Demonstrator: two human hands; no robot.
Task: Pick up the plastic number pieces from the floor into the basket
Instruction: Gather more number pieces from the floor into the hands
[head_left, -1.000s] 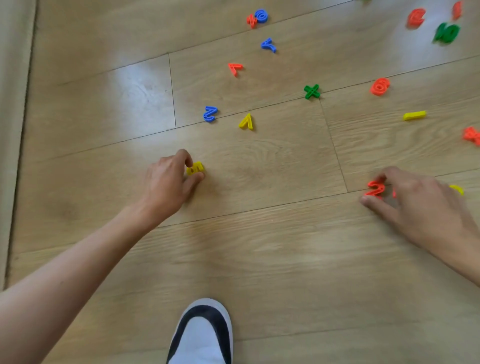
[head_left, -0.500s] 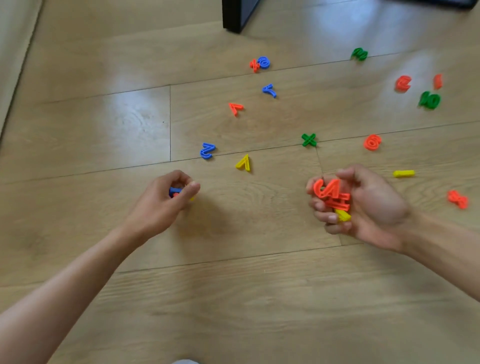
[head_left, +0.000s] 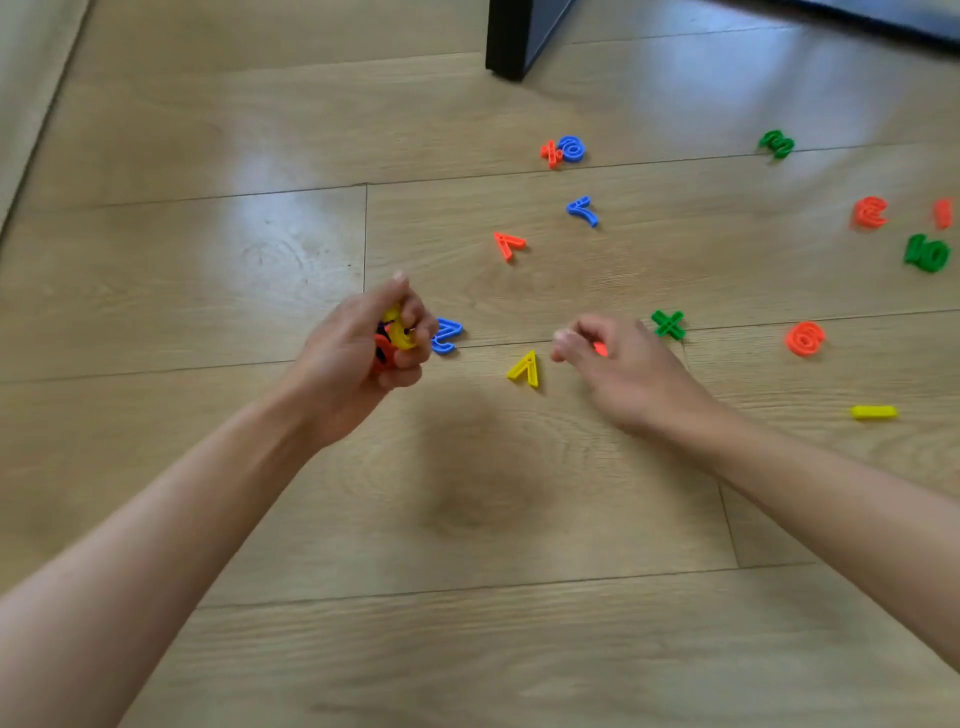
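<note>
Plastic number pieces lie scattered on the wooden floor. My left hand (head_left: 363, 358) is raised a little and grips a bunch of number pieces (head_left: 395, 335), yellow, orange and dark. A blue 2 (head_left: 447, 335) lies just right of its fingers. My right hand (head_left: 623, 369) is palm down with curled fingers, and a bit of an orange piece (head_left: 600, 348) shows under them. A yellow 7 (head_left: 524, 369) lies just left of its fingertips, and a green cross (head_left: 668, 325) lies beyond its knuckles. No basket is in view.
Further out lie an orange 7 (head_left: 509, 244), a blue 7 (head_left: 583, 210), an orange and blue pair (head_left: 563, 150), an orange 6 (head_left: 805, 339), a yellow bar (head_left: 874, 412), a green 3 (head_left: 776, 143) and a green 10 (head_left: 927, 253). A black furniture leg (head_left: 511, 41) stands at the back.
Both hands rose from the floor with pieces. My right hand has since turned palm down and moved toward the yellow 7. My left hand moved forward to beside the blue 2.
</note>
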